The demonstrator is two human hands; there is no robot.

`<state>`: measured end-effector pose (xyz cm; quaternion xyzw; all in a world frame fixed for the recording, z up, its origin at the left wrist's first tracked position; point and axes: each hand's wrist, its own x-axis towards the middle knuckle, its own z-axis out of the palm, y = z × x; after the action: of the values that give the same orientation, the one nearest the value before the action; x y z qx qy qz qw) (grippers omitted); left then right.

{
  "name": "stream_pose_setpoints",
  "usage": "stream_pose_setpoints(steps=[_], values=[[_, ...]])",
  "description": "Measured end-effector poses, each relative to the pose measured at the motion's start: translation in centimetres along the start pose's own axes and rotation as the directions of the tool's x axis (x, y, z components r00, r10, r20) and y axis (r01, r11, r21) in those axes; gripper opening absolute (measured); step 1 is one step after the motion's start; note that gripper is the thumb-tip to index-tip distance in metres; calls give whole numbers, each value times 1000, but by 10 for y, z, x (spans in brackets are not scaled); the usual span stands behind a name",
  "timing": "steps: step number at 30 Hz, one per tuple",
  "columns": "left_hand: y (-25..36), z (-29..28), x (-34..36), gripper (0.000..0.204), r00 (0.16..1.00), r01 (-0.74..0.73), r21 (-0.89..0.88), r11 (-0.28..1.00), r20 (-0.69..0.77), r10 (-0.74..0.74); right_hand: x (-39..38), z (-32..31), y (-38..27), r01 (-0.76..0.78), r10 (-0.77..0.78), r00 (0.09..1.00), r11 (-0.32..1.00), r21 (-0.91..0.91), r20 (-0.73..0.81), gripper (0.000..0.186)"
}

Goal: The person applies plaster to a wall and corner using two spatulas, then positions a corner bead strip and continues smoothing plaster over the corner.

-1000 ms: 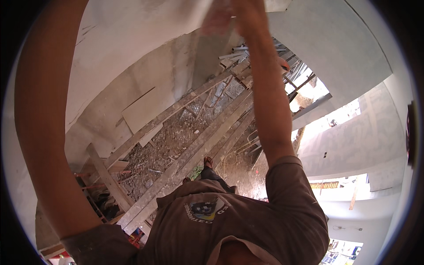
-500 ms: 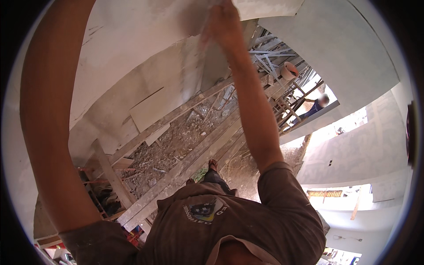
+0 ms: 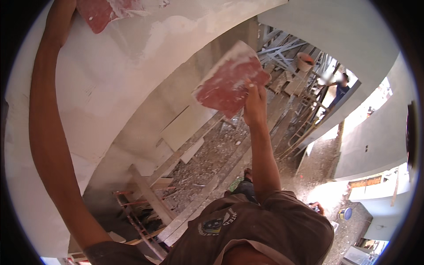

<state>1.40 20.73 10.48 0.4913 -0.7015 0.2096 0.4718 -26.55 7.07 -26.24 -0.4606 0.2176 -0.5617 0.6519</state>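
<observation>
My right hand (image 3: 255,102) is closed on the edge of a flat red putty spreader (image 3: 232,84), smeared with white plaster along its far edge and face. That spreader is held in the air, apart from the pale ceiling surface. Up at the far left, my left hand (image 3: 64,20) is closed at the side of a second red spreader (image 3: 98,15), which carries wet white plaster. Its upper part is cut off by the picture's edge. The ceiling (image 3: 119,88) shows damp, whitish plaster patches next to this spreader.
Wooden planks (image 3: 207,194) form a narrow scaffold below me, above rubble-strewn ground (image 3: 205,157). An orange bucket (image 3: 304,62) stands among timber and metal pieces. Another person (image 3: 341,88) is at the right by an opening. A blue-rimmed bucket (image 3: 344,213) rests on the floor.
My right hand has come down from the ceiling, bringing its spreader into full view. My left hand and its spreader have come into view at the top left. The view has shifted.
</observation>
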Motion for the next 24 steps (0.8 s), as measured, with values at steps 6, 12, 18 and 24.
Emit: stream_pose_setpoints(steps=[6,12,18,24], values=[[42,32,-9,49,882,401,-172,900,-191,-430,15,4,126,-126,133,991,800,587,32,33],[15,4,-7,59,935,268,-123,956,-206,-289,63,72,160,108,-35,992,723,682,-120,37],[-22,-54,-5,69,835,-532,712,459,349,426,92,127,156,244,-114,969,573,782,-218,30],[-29,-76,9,79,799,-599,642,478,439,411,38,174,185,46,2,997,751,659,-72,25]])
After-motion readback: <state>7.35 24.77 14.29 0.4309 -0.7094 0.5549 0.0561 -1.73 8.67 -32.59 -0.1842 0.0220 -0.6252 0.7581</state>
